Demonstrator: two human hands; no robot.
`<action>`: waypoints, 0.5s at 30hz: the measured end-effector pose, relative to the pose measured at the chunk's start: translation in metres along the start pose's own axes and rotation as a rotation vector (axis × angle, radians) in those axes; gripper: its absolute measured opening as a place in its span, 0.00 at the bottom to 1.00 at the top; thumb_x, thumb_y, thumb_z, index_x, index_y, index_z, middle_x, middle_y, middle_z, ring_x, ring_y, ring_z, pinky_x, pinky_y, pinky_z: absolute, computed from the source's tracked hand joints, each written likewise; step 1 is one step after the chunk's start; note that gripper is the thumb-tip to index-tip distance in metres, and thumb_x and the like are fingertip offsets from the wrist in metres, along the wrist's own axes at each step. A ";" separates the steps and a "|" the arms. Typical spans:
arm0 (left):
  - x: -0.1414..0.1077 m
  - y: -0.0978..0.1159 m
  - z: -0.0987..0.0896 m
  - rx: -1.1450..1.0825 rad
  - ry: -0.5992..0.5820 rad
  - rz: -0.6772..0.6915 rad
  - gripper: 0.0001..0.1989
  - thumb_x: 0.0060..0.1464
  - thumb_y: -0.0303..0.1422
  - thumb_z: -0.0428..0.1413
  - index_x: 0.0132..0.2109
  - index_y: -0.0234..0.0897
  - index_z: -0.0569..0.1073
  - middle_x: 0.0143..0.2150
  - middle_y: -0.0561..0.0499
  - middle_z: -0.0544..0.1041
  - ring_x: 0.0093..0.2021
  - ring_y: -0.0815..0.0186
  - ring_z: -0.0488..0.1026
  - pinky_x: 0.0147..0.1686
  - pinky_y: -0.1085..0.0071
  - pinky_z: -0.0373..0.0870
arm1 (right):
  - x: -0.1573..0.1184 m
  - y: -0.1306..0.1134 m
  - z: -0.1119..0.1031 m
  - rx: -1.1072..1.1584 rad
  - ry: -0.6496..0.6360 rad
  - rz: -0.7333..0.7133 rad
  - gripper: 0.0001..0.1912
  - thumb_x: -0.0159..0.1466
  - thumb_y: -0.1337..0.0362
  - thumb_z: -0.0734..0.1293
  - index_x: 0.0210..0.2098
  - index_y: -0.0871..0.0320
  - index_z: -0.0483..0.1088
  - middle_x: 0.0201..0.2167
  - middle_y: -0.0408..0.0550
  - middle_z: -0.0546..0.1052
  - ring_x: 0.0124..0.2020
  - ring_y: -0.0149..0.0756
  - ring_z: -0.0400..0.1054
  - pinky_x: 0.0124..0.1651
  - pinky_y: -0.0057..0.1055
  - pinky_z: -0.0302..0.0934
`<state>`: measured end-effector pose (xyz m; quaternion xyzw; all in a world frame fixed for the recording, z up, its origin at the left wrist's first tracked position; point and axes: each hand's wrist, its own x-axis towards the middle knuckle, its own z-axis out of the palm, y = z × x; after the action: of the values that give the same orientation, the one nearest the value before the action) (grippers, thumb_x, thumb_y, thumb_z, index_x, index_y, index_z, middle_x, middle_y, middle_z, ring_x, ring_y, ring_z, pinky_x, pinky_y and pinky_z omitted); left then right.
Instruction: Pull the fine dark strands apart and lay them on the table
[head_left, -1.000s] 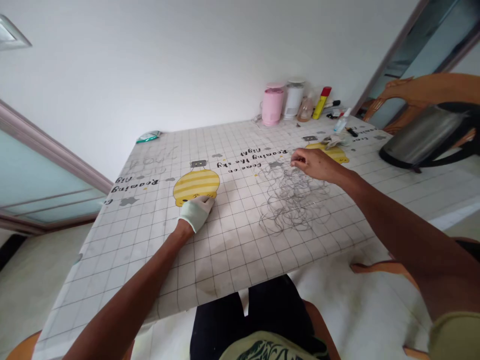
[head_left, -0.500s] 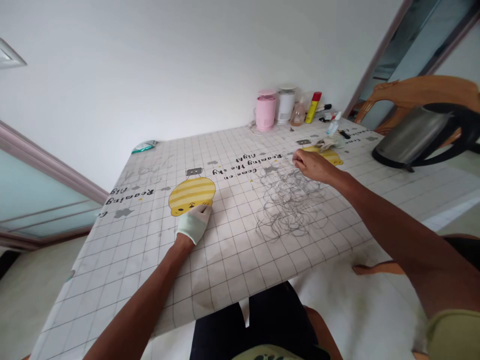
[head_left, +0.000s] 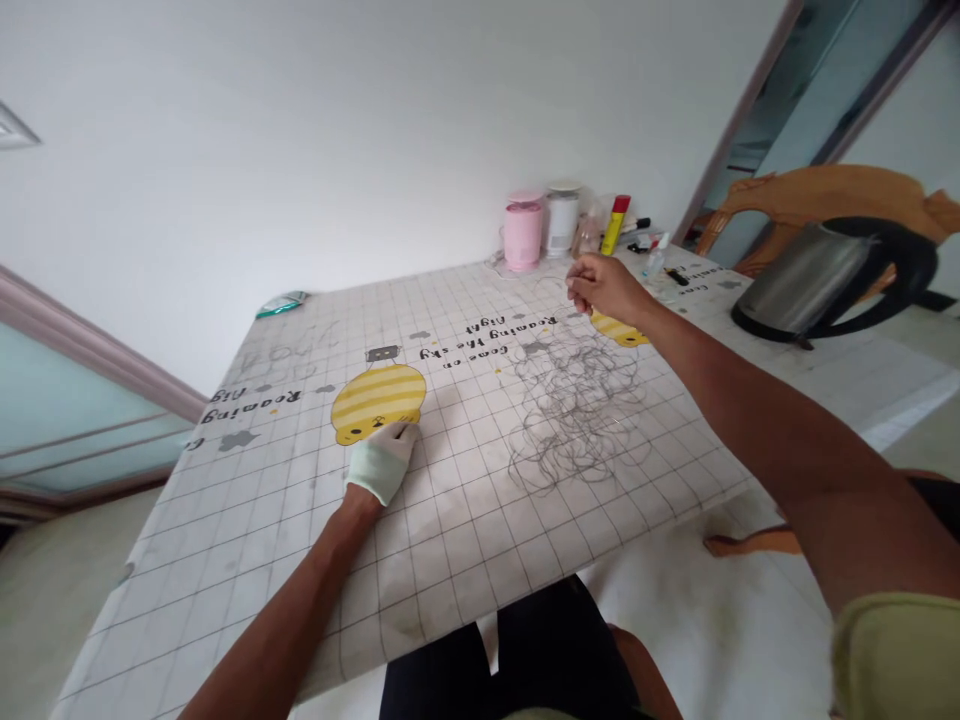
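A loose, tangled pile of thin dark hair-like strands point(head_left: 577, 400) is spread over the table, between my two hands. My right hand point(head_left: 596, 285), bare, is raised just beyond the pile with its fingers pinched together. A faint strand seems to trail from its fingertips on the left, though it is very thin. My left hand point(head_left: 384, 460) wears a white and pale green glove and rests on the table, at the lower edge of a printed yellow balloon point(head_left: 379, 395). Its fingers are curled in, hiding whatever might be between them.
Along the wall stand a pink canister point(head_left: 523, 235), a white canister point(head_left: 561, 220), a yellow can with a red cap point(head_left: 616, 225) and small bottles. A steel kettle point(head_left: 810, 275) sits at the right, before a wooden chair point(head_left: 832, 195). A green packet point(head_left: 282, 304) lies far left.
My right hand has lifted and moved away from the pile, toward the wall and slightly left. My left hand stays in place on the table. The view has shifted a little.
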<state>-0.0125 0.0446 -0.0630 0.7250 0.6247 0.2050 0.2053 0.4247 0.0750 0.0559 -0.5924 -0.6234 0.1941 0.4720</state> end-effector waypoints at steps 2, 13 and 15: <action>-0.004 0.007 -0.006 -0.127 -0.006 -0.038 0.16 0.61 0.43 0.51 0.33 0.41 0.78 0.35 0.50 0.82 0.38 0.59 0.77 0.40 0.67 0.68 | -0.012 -0.015 0.019 0.225 0.098 0.024 0.08 0.66 0.66 0.69 0.35 0.55 0.65 0.26 0.41 0.75 0.20 0.31 0.70 0.20 0.27 0.60; -0.017 0.090 -0.060 -0.782 -0.117 0.072 0.24 0.63 0.49 0.53 0.51 0.35 0.79 0.44 0.44 0.84 0.32 0.66 0.76 0.32 0.71 0.74 | -0.080 -0.084 0.143 0.539 0.088 0.006 0.12 0.64 0.57 0.73 0.37 0.57 0.69 0.28 0.47 0.79 0.19 0.33 0.73 0.16 0.26 0.61; -0.015 0.087 -0.060 -0.800 -0.126 0.061 0.24 0.63 0.49 0.54 0.52 0.34 0.79 0.44 0.44 0.84 0.31 0.67 0.75 0.31 0.71 0.73 | -0.088 -0.091 0.156 0.533 0.058 0.007 0.12 0.65 0.57 0.73 0.37 0.57 0.70 0.28 0.46 0.79 0.20 0.31 0.72 0.16 0.26 0.61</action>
<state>0.0238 0.0201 0.0351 0.6173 0.4600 0.3930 0.5029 0.2336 0.0235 0.0221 -0.4547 -0.5344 0.3362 0.6282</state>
